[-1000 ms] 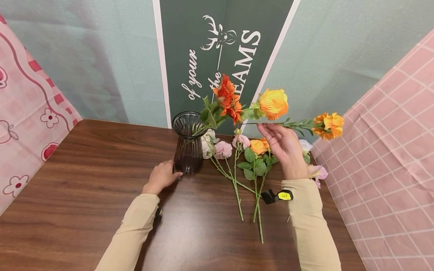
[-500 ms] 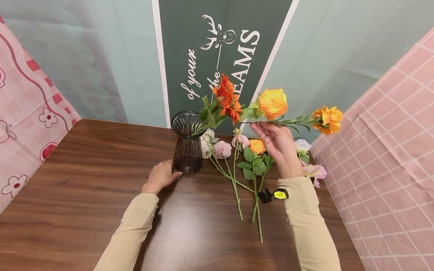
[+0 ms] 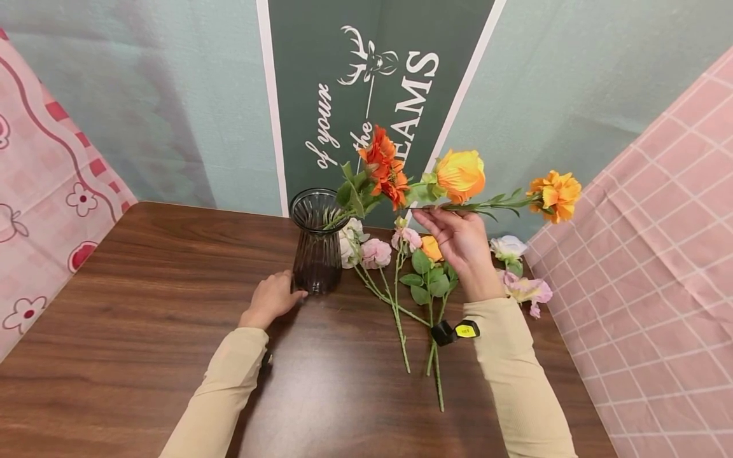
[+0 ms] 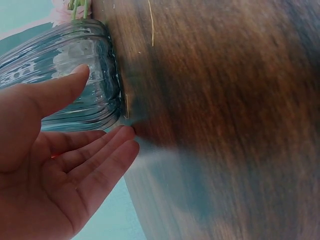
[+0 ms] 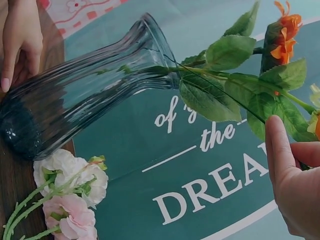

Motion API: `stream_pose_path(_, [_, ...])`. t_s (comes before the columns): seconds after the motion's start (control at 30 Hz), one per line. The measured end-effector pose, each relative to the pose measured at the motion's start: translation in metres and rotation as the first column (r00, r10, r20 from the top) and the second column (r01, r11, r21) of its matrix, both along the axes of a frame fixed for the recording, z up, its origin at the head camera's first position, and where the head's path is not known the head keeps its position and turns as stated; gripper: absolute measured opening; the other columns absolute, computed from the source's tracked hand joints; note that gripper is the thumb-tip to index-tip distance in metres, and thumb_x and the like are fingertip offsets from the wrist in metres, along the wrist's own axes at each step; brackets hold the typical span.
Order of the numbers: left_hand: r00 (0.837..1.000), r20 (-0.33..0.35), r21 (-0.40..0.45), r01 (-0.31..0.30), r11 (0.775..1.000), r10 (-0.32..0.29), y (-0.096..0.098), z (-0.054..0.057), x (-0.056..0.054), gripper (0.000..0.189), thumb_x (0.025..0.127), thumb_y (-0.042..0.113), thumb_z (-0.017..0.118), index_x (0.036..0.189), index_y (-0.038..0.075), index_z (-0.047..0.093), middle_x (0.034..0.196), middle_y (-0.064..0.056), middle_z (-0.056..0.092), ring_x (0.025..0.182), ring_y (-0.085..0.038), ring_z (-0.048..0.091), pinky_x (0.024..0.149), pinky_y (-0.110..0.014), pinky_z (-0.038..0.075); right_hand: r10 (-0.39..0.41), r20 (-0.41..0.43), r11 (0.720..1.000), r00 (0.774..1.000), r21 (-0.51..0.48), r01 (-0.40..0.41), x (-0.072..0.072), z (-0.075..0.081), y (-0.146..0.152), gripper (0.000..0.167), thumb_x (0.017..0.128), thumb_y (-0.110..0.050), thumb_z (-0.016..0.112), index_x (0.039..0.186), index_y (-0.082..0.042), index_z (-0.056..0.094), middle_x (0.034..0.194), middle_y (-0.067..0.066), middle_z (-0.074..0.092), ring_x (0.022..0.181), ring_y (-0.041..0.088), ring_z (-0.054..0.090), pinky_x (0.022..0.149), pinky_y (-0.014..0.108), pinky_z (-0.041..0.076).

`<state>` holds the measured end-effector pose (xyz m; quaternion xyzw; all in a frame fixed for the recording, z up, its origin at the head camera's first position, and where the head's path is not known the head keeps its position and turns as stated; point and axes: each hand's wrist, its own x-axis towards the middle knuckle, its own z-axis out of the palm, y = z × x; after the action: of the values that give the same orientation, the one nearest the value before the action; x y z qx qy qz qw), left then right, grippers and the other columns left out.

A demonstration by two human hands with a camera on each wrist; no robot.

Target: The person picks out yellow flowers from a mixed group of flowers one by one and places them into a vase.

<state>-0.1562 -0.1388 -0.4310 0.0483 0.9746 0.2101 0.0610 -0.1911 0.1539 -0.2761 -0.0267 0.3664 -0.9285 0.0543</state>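
Note:
A dark, ribbed glass vase (image 3: 317, 267) stands on the wooden table, with a red-orange flower (image 3: 379, 154) and a large yellow-orange rose (image 3: 460, 176) leaning out of it to the right. My left hand (image 3: 272, 299) lies low at the vase's base, thumb in front and relaxed fingers (image 4: 107, 167) at its other side. My right hand (image 3: 462, 245) pinches the stem of an orange, ruffled flower (image 3: 555, 196), its head pointing right. In the right wrist view the thin dark stem (image 5: 227, 92) runs from my fingertips across the leaves to the vase's mouth.
White and pink flowers (image 3: 376, 253) lie right of the vase, their green stems toward me. An orange rose (image 3: 432, 248) lies partly behind my right hand. A white flower (image 3: 508, 247) and a pale pink one (image 3: 529, 289) lie farther right. A printed cloth (image 3: 355, 95) hangs behind.
My right hand has moved left with the orange flower's stem, toward the vase, and the bloom has risen slightly. My left hand and the vase have stayed put.

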Motion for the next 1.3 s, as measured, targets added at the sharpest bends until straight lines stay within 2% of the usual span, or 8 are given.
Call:
stream_pose_path(0.17, [1.000, -0.003, 0.003, -0.003, 1.000, 0.003, 0.000, 0.001, 0.000, 0.053, 0.085, 0.033, 0.064, 0.112, -0.012, 0.053, 0.101, -0.030, 0.058, 0.092, -0.045, 0.056, 0.077, -0.052, 0.045, 0.003, -0.027, 1.000, 1.000, 0.027, -0.002, 0.001, 0.000, -0.005, 0.028, 0.087, 0.021, 0.034, 0.114, 0.014, 0.037, 0.086, 0.027, 0.051, 0.085, 0.037, 0.064, 0.083, 0.039, 0.047])
stream_pose_path(0.27, [1.000, -0.006, 0.004, -0.003, 1.000, 0.003, 0.000, 0.000, 0.000, 0.053, 0.085, 0.032, 0.064, 0.111, -0.012, 0.053, 0.101, -0.030, 0.058, 0.091, -0.045, 0.056, 0.076, -0.052, 0.045, -0.009, -0.032, 0.999, 0.999, 0.053, 0.011, 0.001, 0.001, -0.007, 0.027, 0.087, 0.022, 0.034, 0.112, 0.014, 0.037, 0.084, 0.027, 0.053, 0.084, 0.036, 0.064, 0.082, 0.038, 0.047])
stream_pose_path(0.43, [1.000, -0.001, 0.003, -0.001, 1.000, 0.001, 0.000, -0.001, 0.000, 0.055, 0.085, 0.033, 0.064, 0.114, -0.013, 0.052, 0.103, -0.031, 0.058, 0.093, -0.045, 0.056, 0.078, -0.052, 0.044, -0.025, -0.022, 0.995, 0.999, 0.097, 0.027, 0.000, 0.002, -0.010, 0.014, 0.086, 0.022, 0.036, 0.093, 0.018, 0.047, 0.080, 0.026, 0.055, 0.082, 0.036, 0.065, 0.081, 0.035, 0.048])
stream_pose_path(0.53, [1.000, 0.008, 0.001, 0.000, 1.000, 0.000, 0.000, -0.001, 0.000, 0.056, 0.086, 0.033, 0.063, 0.116, -0.013, 0.050, 0.106, -0.031, 0.057, 0.095, -0.045, 0.055, 0.078, -0.052, 0.044, -0.022, -0.007, 0.993, 1.000, 0.114, 0.022, 0.000, 0.002, -0.011, 0.014, 0.087, 0.021, 0.037, 0.085, 0.018, 0.051, 0.079, 0.028, 0.058, 0.082, 0.035, 0.065, 0.081, 0.034, 0.048])
stream_pose_path(0.63, [1.000, 0.012, 0.001, 0.000, 1.000, 0.000, 0.000, -0.001, 0.000, 0.058, 0.086, 0.033, 0.063, 0.118, -0.014, 0.050, 0.108, -0.031, 0.056, 0.096, -0.046, 0.055, 0.079, -0.052, 0.044, -0.016, -0.009, 0.989, 1.000, 0.146, 0.017, 0.000, 0.003, -0.013, 0.014, 0.087, 0.020, 0.039, 0.082, 0.018, 0.052, 0.078, 0.027, 0.059, 0.083, 0.035, 0.065, 0.082, 0.034, 0.047])
stream_pose_path(0.87, [1.000, 0.012, 0.001, 0.003, 1.000, -0.003, 0.000, -0.001, 0.000, 0.058, 0.086, 0.032, 0.063, 0.118, -0.014, 0.049, 0.108, -0.032, 0.056, 0.096, -0.046, 0.055, 0.079, -0.052, 0.044, -0.015, -0.063, 0.971, 0.998, 0.236, 0.029, -0.001, 0.004, -0.018, 0.008, 0.087, 0.018, 0.040, 0.089, 0.017, 0.048, 0.079, 0.025, 0.060, 0.084, 0.033, 0.065, 0.082, 0.034, 0.047])
stream_pose_path(1.1, [1.000, 0.012, -0.003, 0.003, 1.000, -0.003, 0.000, -0.002, 0.000, 0.059, 0.086, 0.033, 0.063, 0.119, -0.014, 0.049, 0.109, -0.032, 0.056, 0.096, -0.046, 0.054, 0.080, -0.052, 0.044, 0.003, -0.097, 0.954, 0.995, 0.300, 0.027, -0.002, 0.004, -0.025, 0.016, 0.088, 0.018, 0.039, 0.102, 0.015, 0.046, 0.080, 0.023, 0.063, 0.080, 0.030, 0.067, 0.082, 0.035, 0.048])
stream_pose_path(1.3, [1.000, 0.008, -0.004, 0.004, 1.000, -0.003, 0.000, -0.001, 0.000, 0.059, 0.086, 0.033, 0.063, 0.118, -0.014, 0.049, 0.107, -0.032, 0.056, 0.095, -0.046, 0.055, 0.079, -0.052, 0.044, 0.008, -0.093, 0.948, 0.996, 0.319, 0.023, -0.004, 0.004, -0.028, 0.010, 0.088, 0.016, 0.042, 0.096, 0.014, 0.048, 0.078, 0.021, 0.061, 0.079, 0.029, 0.067, 0.082, 0.035, 0.048])
